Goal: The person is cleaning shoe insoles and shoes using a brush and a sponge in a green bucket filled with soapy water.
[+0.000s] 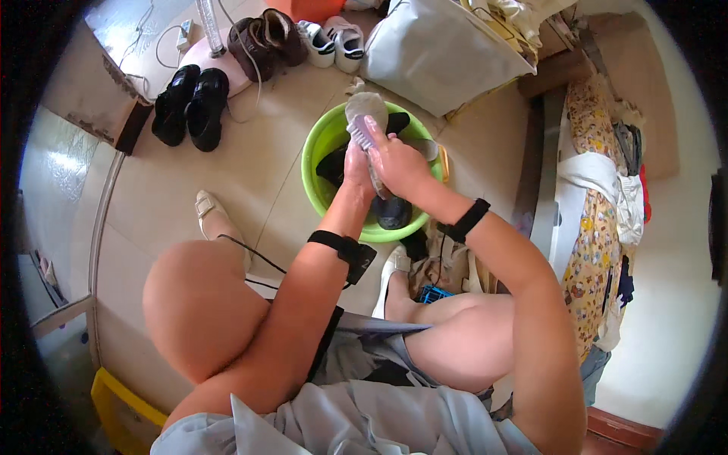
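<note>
Over a lime-green basin (309, 176), my left hand (356, 167) is closed around a pale grey shoe (365, 106), with the toe end pointing away from me. My right hand (402, 165) grips a light purple scrub brush (361, 133) whose bristles lie against the shoe. Both hands look wet. Beneath them, a dark shoe (393, 214) rests in the basin at the near side, among other dark items partly hidden by my hands and wrists.
Black shoes (205, 110), brown boots (267, 42) and white sneakers (334, 43) line the far side. A large white bag (432, 57) stands behind the basin. Patterned cloth (588, 243) hangs at right; a yellow frame (121, 402) is at lower left.
</note>
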`<action>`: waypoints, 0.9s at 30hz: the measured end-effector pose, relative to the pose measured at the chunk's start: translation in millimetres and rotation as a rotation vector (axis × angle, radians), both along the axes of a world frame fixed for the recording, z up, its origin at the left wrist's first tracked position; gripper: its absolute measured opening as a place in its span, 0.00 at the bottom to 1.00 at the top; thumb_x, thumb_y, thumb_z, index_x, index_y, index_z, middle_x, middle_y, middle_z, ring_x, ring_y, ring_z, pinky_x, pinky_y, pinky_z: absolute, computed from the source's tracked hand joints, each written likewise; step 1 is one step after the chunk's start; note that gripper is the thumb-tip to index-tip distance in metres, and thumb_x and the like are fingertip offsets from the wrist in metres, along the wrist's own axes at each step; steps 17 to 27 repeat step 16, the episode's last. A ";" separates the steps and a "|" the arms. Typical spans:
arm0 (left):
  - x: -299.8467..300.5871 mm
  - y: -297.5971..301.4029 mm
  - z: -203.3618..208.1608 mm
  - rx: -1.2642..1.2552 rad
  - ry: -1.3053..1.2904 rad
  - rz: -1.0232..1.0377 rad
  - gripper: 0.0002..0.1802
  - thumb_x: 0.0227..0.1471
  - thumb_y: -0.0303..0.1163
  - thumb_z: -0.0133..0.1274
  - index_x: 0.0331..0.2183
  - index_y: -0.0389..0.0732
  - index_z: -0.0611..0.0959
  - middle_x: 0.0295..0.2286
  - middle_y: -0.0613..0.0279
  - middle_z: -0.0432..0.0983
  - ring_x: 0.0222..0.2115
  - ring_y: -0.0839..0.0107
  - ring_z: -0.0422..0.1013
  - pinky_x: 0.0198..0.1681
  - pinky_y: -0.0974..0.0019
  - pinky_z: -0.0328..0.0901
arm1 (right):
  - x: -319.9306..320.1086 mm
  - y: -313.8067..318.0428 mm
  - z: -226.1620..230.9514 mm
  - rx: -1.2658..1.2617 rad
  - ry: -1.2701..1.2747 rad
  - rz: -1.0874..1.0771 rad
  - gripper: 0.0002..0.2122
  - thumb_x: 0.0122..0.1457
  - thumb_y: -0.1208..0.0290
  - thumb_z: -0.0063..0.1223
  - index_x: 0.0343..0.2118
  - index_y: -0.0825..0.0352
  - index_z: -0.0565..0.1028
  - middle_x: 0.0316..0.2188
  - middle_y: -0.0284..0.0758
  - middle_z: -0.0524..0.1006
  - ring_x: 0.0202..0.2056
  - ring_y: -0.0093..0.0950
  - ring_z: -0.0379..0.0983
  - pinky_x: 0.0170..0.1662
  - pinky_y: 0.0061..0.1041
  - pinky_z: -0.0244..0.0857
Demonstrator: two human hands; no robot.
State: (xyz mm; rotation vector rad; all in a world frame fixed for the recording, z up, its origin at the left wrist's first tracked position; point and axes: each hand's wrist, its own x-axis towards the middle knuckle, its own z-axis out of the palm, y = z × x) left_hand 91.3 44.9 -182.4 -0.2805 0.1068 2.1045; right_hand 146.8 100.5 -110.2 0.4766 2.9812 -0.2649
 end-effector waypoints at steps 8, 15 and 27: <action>-5.3 -5.2 -41.1 -0.006 -0.044 0.033 0.24 0.58 0.50 0.31 0.48 0.44 0.67 0.36 0.50 0.71 0.29 0.60 0.70 0.31 0.55 0.69 | 29.5 -8.5 -2.0 -0.025 -0.044 0.101 0.27 0.58 0.63 0.40 0.60 0.49 0.48 0.28 0.48 0.72 0.26 0.48 0.71 0.30 0.45 0.66; -18.5 1.6 -55.1 0.007 -0.058 -0.058 0.28 0.58 0.53 0.25 0.52 0.46 0.62 0.39 0.46 0.69 0.26 0.61 0.69 0.25 0.57 0.67 | 68.5 20.3 10.6 -0.098 -0.097 0.301 0.30 0.55 0.67 0.46 0.60 0.48 0.48 0.32 0.46 0.70 0.28 0.47 0.70 0.29 0.43 0.64; -19.5 3.3 -56.6 0.000 -0.055 -0.087 0.29 0.58 0.54 0.25 0.52 0.47 0.62 0.39 0.46 0.69 0.26 0.61 0.69 0.25 0.56 0.67 | 63.3 16.5 10.9 -0.105 -0.131 0.273 0.31 0.55 0.67 0.46 0.61 0.49 0.47 0.33 0.46 0.70 0.30 0.47 0.70 0.32 0.42 0.64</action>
